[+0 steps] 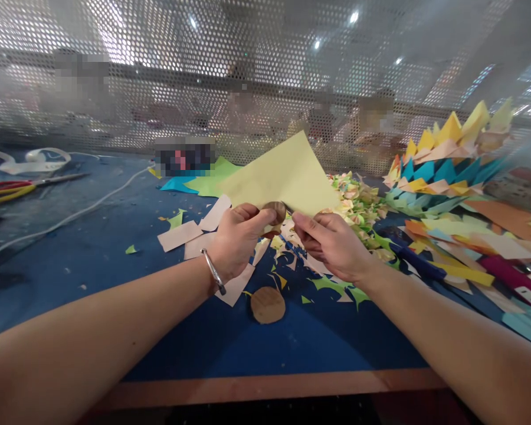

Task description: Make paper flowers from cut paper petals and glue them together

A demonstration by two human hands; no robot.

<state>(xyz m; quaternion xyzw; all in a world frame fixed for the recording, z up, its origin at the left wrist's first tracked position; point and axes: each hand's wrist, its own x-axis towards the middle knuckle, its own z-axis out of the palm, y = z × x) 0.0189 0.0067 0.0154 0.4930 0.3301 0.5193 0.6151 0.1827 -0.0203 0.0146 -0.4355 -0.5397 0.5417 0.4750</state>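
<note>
My left hand [241, 236] is closed on a pale yellow sheet of paper [283, 171], with its thumb pressing a small round brown disc [275, 213] against the sheet's lower edge. At the right of the disc, my right hand [331, 242] is closed with thumb and fingers pinched beside the sheet; a thin dark tip shows there, but what it belongs to is hidden. Below my hands, a round cardboard disc [268, 305] lies on the blue table [327, 345]. Pale pink paper strips [180, 236] lie under and beside my left hand.
Green scraps [330, 286] and a pile of small cut pieces [358, 200] lie near my right hand. Layered paper work [442, 168] stands at the right. Scissors [13, 189] and a white cable [75, 208] are at the left. A perforated screen [265, 65] stands behind.
</note>
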